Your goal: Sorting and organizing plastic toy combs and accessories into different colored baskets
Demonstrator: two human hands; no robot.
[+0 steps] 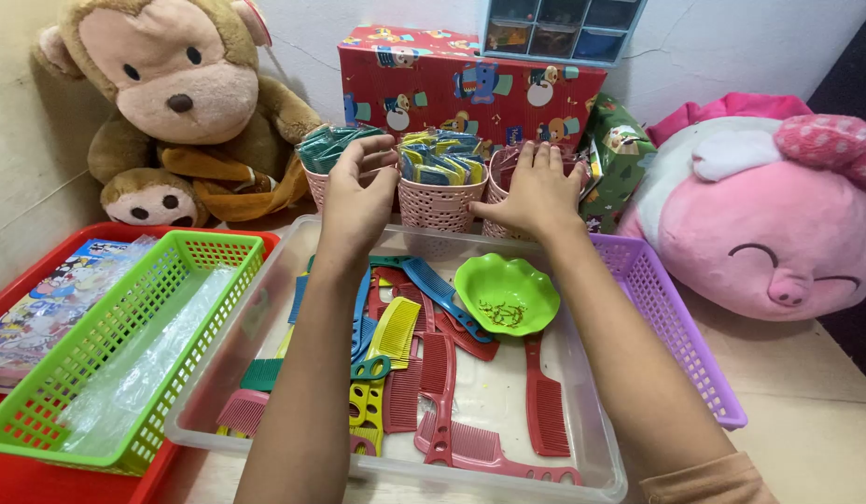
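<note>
From my seat at the far end of the feed, the biggest shapes frame the work: a pink plush pig slumps at the right and a brown plush monkey sits propped in the left corner, both pushed back against the wall, I judge to leave the middle free; between them a red gift-wrapped box stands as a backstop behind the cups.

Nearer me a clear plastic tray lies across the centre; loose combs in red, yellow, blue and green are heaped flat in it, overlapping, and its low walls keep them from sliding off; a green mesh basket sits just to its left on a red tray, holding a crumpled clear plastic bag; a purple mesh basket touches the clear tray's right edge.

Three pink perforated cups stand in a row just beyond the tray; the left cup and the middle cup hold small packets standing upright, packed tight so they stay on end; the right cup is mostly hidden.

My left hand hovers at the left cup with fingers curled and spread, holding nothing, fingertips near the teal packets; my right hand lies flat and open over the right cup's mouth, gripping nothing.

Smallest, a green scalloped dish rests in the tray atop the combs, holding a few tiny dark bits I cannot identify.
</note>
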